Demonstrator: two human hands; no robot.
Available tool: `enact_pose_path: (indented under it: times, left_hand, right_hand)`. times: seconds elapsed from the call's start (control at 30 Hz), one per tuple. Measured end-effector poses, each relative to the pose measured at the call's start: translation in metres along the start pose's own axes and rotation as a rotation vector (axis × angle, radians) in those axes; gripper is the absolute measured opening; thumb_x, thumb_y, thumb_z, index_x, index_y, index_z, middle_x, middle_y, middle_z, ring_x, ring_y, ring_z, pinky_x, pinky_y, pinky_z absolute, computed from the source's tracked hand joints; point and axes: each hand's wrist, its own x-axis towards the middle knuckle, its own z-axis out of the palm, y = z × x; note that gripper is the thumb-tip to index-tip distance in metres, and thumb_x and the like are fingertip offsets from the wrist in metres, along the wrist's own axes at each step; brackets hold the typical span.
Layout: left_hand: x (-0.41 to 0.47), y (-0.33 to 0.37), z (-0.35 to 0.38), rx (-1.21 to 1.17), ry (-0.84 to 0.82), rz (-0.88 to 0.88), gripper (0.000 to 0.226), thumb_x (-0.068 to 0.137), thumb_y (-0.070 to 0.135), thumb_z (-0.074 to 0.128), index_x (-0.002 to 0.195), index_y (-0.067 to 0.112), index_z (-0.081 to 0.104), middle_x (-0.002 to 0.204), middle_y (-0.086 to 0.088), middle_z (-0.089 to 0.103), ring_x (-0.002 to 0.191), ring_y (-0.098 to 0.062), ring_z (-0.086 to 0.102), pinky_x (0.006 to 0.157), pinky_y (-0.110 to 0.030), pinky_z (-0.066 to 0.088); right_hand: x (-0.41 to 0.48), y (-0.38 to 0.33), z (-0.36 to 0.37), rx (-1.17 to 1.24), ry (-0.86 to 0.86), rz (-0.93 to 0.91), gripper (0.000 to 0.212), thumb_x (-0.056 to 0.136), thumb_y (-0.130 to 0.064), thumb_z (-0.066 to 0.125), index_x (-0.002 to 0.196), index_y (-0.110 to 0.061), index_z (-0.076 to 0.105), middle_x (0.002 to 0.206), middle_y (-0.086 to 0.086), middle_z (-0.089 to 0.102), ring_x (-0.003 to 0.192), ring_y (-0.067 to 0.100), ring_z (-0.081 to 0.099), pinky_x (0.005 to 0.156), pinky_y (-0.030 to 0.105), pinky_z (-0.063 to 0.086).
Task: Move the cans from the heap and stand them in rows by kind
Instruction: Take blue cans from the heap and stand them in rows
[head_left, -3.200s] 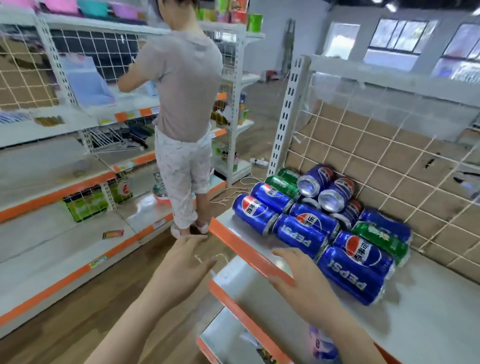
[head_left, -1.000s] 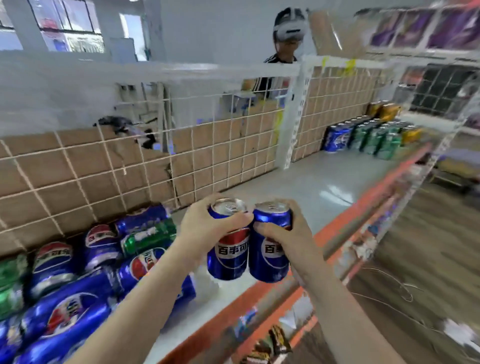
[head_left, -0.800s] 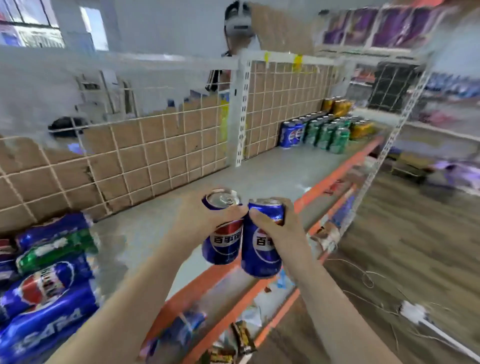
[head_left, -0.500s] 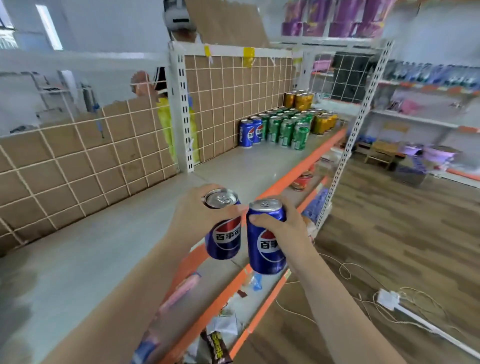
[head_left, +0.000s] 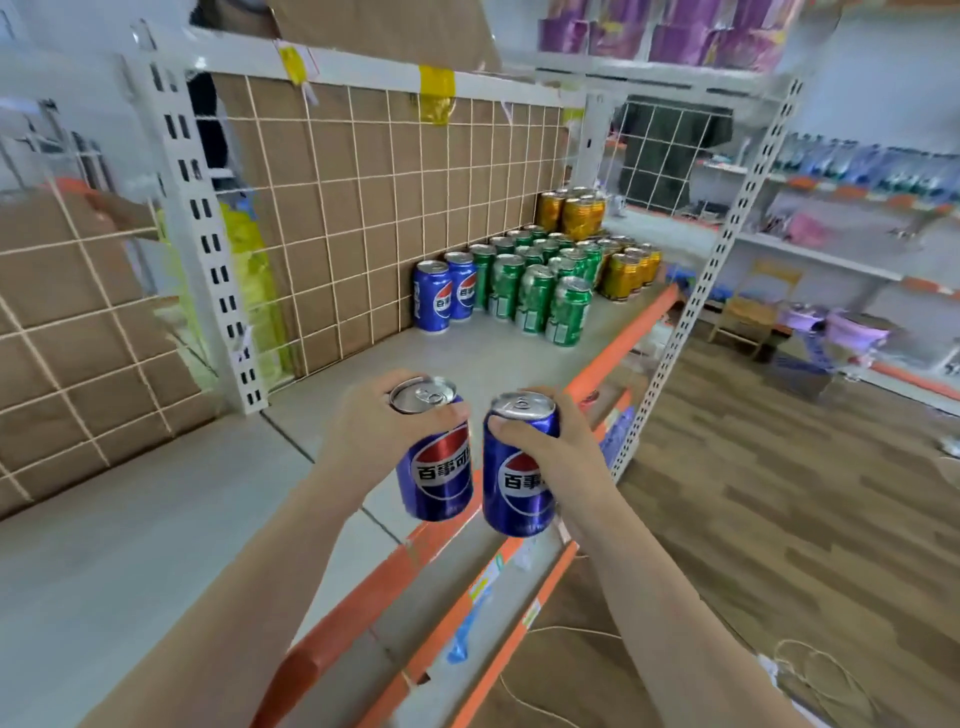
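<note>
My left hand (head_left: 371, 426) grips an upright blue Pepsi can (head_left: 439, 467) near its top. Beside it, my right hand (head_left: 558, 447) grips a second upright blue Pepsi can (head_left: 519, 486). Both cans hang above the shelf's orange front edge (head_left: 395, 571). Farther along the grey shelf (head_left: 156, 519) stand rows of cans: two blue Pepsi cans (head_left: 444, 296) against the mesh back, several green cans (head_left: 537, 288) to their right, and several gold cans (head_left: 621, 267) beyond. The heap is out of view.
A cardboard-backed wire mesh (head_left: 374, 208) closes the shelf's back, with a white upright post (head_left: 200, 234) at left. A slotted post (head_left: 691, 291) stands at the shelf's right end. Wooden floor (head_left: 779, 519) with loose cables lies to the right; more shelving (head_left: 841, 249) stands beyond.
My hands picked up two Pepsi cans from the heap and carried them rightward along the shelf. The heap has left the view and the standing rows are now nearer.
</note>
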Motion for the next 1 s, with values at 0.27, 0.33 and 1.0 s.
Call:
enact_pose_path:
  times: [0.27, 0.33, 1.0]
  left_hand:
    - [0.098, -0.006, 0.020, 0.085, 0.122, -0.033, 0.030, 0.055, 0.037, 0.087, 0.072, 0.038, 0.062, 0.081, 0.013, 0.067, 0.086, -0.015, 0.064, 0.079, -0.037, 0.053]
    - [0.115, -0.010, 0.021, 0.104, 0.155, -0.063, 0.029, 0.060, 0.031, 0.087, 0.075, 0.035, 0.062, 0.086, 0.009, 0.066, 0.089, -0.018, 0.063, 0.081, -0.037, 0.052]
    - [0.230, -0.037, 0.032, 0.351, 0.613, -0.355, 0.055, 0.050, 0.053, 0.077, 0.096, 0.025, 0.068, 0.091, 0.006, 0.072, 0.085, -0.014, 0.068, 0.078, -0.040, 0.058]
  right_hand:
    - [0.119, -0.006, -0.016, -0.101, -0.073, -0.004, 0.034, 0.075, -0.020, 0.075, 0.099, -0.024, 0.052, 0.088, -0.009, 0.065, 0.077, 0.006, 0.061, 0.064, 0.022, 0.046]
    - [0.146, -0.005, -0.015, -0.123, -0.115, -0.006, 0.037, 0.075, -0.019, 0.075, 0.104, -0.021, 0.053, 0.090, -0.008, 0.064, 0.080, 0.008, 0.061, 0.063, 0.021, 0.045]
    - [0.376, 0.000, 0.054, -0.663, -0.794, -0.382, 0.064, 0.054, -0.062, 0.071, 0.105, -0.034, 0.045, 0.106, -0.006, 0.061, 0.103, 0.020, 0.058, 0.089, 0.047, 0.050]
